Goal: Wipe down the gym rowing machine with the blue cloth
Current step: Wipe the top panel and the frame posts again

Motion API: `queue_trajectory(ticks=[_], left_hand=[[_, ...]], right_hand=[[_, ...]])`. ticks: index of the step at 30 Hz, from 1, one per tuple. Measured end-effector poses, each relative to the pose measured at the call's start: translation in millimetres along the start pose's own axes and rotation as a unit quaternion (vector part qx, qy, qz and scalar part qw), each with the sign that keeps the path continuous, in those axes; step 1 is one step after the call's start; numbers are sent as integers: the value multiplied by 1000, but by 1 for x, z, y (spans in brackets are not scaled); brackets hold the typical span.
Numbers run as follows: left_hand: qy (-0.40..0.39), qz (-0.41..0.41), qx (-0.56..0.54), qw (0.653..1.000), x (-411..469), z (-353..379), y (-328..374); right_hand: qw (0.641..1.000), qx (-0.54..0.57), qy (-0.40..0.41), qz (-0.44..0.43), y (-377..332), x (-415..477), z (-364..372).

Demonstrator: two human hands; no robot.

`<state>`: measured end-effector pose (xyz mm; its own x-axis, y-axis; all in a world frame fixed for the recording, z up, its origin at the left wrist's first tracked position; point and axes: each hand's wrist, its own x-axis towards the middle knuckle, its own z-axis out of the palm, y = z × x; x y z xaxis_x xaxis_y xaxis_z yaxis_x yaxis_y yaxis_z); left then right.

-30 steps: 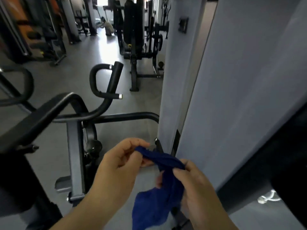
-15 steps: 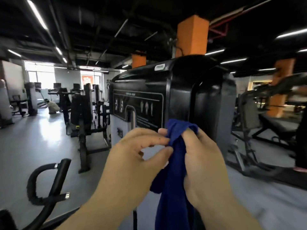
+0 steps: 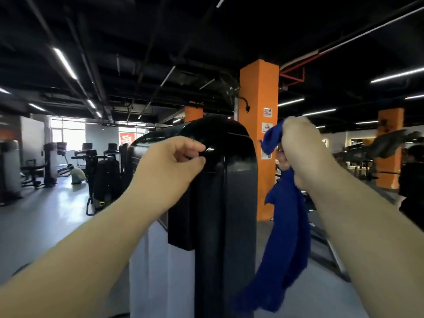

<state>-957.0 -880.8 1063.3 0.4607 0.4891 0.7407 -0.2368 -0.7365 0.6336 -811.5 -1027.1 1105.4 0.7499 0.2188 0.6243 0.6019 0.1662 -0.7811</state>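
Fingers of right hand clench blue cloth, hanging vertical, tail down; left hand curled, empty.

The single head-worn wide-angle view faces forward, roughly level, close behind the fingers of the left hand, the machine tower just beyond them.

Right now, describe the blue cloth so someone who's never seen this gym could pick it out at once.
Find the big orange pillar behind the tall black machine. Just right of that machine, the right hand grips the cloth, which hangs down in long folds. It's the only deep blue thing.
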Motion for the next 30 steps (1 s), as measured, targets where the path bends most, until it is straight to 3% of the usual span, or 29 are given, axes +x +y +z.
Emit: queue_trajectory(ticks=[5, 7, 11, 16, 21, 27, 30], left_hand=[[106, -29, 35, 993, 31, 47, 13], [131, -38, 59, 989, 39, 60, 14], [162, -40, 139, 976, 52, 76, 5], [206, 21, 152, 966, 58, 99, -6], [243, 68, 151, 956, 57, 105, -18], [251, 66, 139, 956, 60, 105, -24], [250, 71, 139, 956, 61, 105, -27]], right_hand=[[964, -211, -129, -93, 19, 54, 30], [957, -193, -138, -167, 35, 60, 31], [961, -78, -148, -220, 53, 67, 19], [918, -107, -172, -341, 67, 76, 21], [921, -114, -157, -337, 75, 82, 25], [887, -171, -192, -384, 50, 83, 37], [903, -177, -171, -352, 65, 93, 21]])
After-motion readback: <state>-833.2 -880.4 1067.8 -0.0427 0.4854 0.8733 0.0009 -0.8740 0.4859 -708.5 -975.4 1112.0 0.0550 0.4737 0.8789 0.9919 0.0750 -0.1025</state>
